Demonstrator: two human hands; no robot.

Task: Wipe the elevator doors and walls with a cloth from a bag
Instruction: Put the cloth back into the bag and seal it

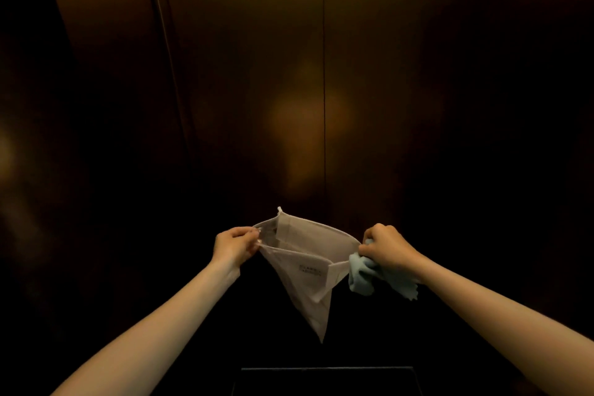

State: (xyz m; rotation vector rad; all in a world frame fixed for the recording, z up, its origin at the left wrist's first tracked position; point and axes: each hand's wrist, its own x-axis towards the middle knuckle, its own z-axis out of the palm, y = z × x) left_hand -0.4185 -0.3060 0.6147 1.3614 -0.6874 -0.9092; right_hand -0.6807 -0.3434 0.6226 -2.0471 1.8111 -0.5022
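A: What is the person holding up in front of the doors?

B: A pale beige, thin fabric bag (pixel 305 270), stretched out between both hands at about waist height. Its mouth is pulled wide open, so the rim forms a long flattened oval, and the body below narrows to a hanging point. A small corner or tab sticks up at the far rim. There is a small dark printed mark on the near face, too small to read.

A: How does each hand hold it?

B: The left hand (pixel 234 246) pinches the left end of the rim, fingers curled onto the cloth edge. The right hand (pixel 389 247) is closed at the right end of the rim, and the same fist grips a light blue, soft, crumpled wiping cloth (pixel 364 273).

A: Where is that cloth exactly?

B: Outside the bag, just beside its right edge. It is bunched under the right palm and hangs down below the wrist, with a ragged or wavy hem showing at the lowest part.

A: And the surroundings?

B: Dim, brownish-gold brushed metal elevator doors (pixel 257 74) fill the view ahead, closed, with a thin dark vertical seam (pixel 323 74) between the two panels. A blurred warm reflection sits around that seam. At the bottom, a dark rectangular strip of floor edge (pixel 326 378) is barely visible; I cannot tell what it is made of.
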